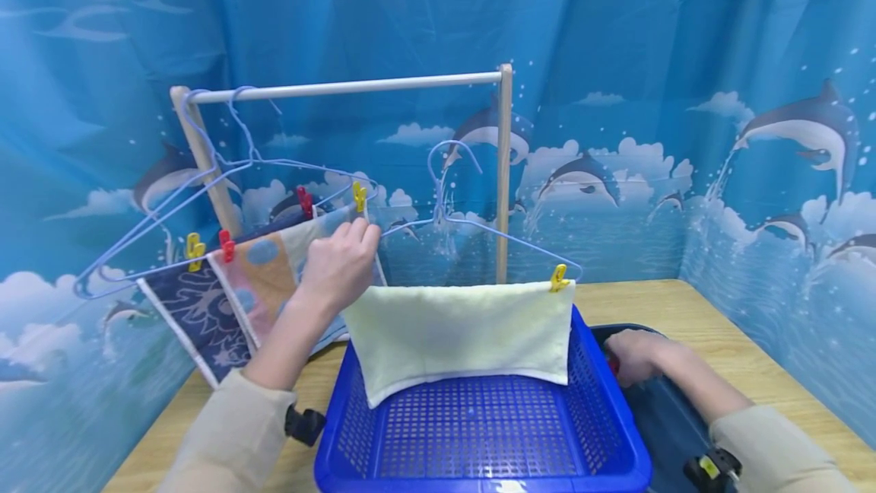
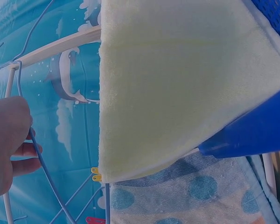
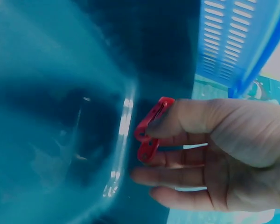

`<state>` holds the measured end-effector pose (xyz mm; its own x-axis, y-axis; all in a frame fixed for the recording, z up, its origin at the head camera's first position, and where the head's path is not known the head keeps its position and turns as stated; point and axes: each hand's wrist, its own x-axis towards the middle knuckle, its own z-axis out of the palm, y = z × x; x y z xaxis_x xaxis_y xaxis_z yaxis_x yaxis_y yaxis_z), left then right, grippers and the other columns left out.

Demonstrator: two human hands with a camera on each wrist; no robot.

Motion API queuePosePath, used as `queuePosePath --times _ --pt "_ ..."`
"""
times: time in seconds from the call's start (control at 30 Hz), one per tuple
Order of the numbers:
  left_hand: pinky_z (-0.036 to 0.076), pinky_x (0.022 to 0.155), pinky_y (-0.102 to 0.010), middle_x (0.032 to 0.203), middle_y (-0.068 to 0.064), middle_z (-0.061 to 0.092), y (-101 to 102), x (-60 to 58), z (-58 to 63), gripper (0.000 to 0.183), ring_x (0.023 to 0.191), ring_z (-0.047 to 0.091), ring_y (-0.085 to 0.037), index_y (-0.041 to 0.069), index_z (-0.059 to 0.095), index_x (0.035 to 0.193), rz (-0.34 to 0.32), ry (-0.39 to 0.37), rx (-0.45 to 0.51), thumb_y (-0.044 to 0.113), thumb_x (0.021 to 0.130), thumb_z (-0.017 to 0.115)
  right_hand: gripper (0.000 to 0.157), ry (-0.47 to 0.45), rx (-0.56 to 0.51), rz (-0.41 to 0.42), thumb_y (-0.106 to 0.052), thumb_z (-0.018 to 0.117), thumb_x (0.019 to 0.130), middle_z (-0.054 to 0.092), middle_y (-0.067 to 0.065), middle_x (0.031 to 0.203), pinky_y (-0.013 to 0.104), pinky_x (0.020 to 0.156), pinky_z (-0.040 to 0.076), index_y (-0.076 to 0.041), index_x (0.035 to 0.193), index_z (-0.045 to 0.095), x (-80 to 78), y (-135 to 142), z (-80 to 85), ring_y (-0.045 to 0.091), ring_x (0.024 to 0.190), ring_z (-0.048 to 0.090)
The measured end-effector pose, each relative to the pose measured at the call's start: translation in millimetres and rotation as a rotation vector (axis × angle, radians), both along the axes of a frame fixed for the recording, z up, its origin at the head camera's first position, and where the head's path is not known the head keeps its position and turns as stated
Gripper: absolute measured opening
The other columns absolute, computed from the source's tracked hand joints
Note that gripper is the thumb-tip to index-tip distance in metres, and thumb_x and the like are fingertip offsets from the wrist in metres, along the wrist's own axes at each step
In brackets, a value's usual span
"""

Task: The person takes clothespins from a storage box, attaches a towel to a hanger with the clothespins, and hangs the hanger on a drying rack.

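My left hand [image 1: 340, 265] grips a pale blue wire hanger [image 1: 438, 204] by its left shoulder, the fingers curled round the wire in the left wrist view. From this hanger a pale yellow towel [image 1: 465, 333] hangs over the blue basket, a yellow clothespin [image 1: 558, 278] fastening its right corner. In the head view my left hand covers the towel's left top corner. Low at the right, my right hand [image 1: 636, 356] is inside a dark tub [image 1: 667, 417], its thumb and forefinger pinching a red clothespin [image 3: 151, 128].
The blue mesh basket [image 1: 633, 440] stands in front on the wooden table [image 1: 636, 295]. Behind is a rack with a white rail [image 1: 349, 86]. Two hangers [image 1: 198, 177] at its left carry a navy cloth [image 1: 205, 303] and a spotted towel [image 1: 263, 272], held with red and yellow clothespins.
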<state>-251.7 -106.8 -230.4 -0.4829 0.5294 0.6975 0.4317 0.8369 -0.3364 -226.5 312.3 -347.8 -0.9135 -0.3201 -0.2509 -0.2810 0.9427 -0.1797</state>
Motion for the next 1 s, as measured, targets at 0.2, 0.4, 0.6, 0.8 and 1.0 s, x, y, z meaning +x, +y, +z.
queuePosePath --times 0.2,0.4,0.6,0.8,1.0 --pt "0.04 0.042 -0.025 0.08 -0.011 0.056 1 0.2 0.0 0.01 0.064 0.054 -0.022 0.002 0.058 0.089 0.002 -0.002 -0.001 -0.003 0.081 0.056 0.02 0.073 -0.075 0.037 -0.004 0.065 0.064 0.047 -0.002 0.063 0.025 0.045 0.037 -0.01 0.071 0.048 1.1 8 9.2 0.012 0.052 0.045" --pt "0.04 0.042 -0.025 0.081 -0.011 0.056 0 0.7 -0.1 0.01 0.064 0.054 -0.022 0.002 0.058 0.09 0.0 -0.01 0.0 -0.003 0.081 0.056 0.023 0.196 -0.123 0.11 -0.006 0.068 0.064 0.044 -0.003 0.067 0.027 0.052 0.033 -0.011 0.074 0.048 -1.8 14 17.8 0.012 0.059 0.039" --pt "0.039 0.042 -0.023 0.079 -0.01 0.055 0 0.5 0.2 0.008 0.062 0.053 -0.021 0.002 0.058 0.089 -0.016 -0.006 0.005 -0.002 0.082 0.056 0.025 0.22 -0.112 0.098 -0.007 0.07 0.065 0.042 0.0 0.074 0.029 0.055 0.033 -0.011 0.079 0.049 -0.3 11 25.7 0.015 0.064 0.039" --pt "0.039 0.042 -0.023 0.078 -0.01 0.055 0 1.4 0.0 0.007 0.062 0.053 -0.021 0.002 0.058 0.089 -0.018 -0.013 0.002 -0.002 0.082 0.056 0.027 0.274 -0.142 0.095 -0.004 0.07 0.063 0.042 0.002 0.077 0.029 0.054 0.034 -0.009 0.083 0.052 4.8 8 33.1 0.015 0.064 0.039" --pt "0.041 0.042 -0.026 0.081 -0.011 0.057 0 0.2 -0.6 0.008 0.065 0.055 -0.023 0.001 0.058 0.089 -0.02 0.003 0.007 -0.003 0.082 0.056 0.024 0.319 -0.163 0.098 -0.004 0.068 0.068 0.043 0.003 0.08 0.029 0.055 0.037 -0.008 0.085 0.051 6.3 12 40.3 0.015 0.063 0.04"
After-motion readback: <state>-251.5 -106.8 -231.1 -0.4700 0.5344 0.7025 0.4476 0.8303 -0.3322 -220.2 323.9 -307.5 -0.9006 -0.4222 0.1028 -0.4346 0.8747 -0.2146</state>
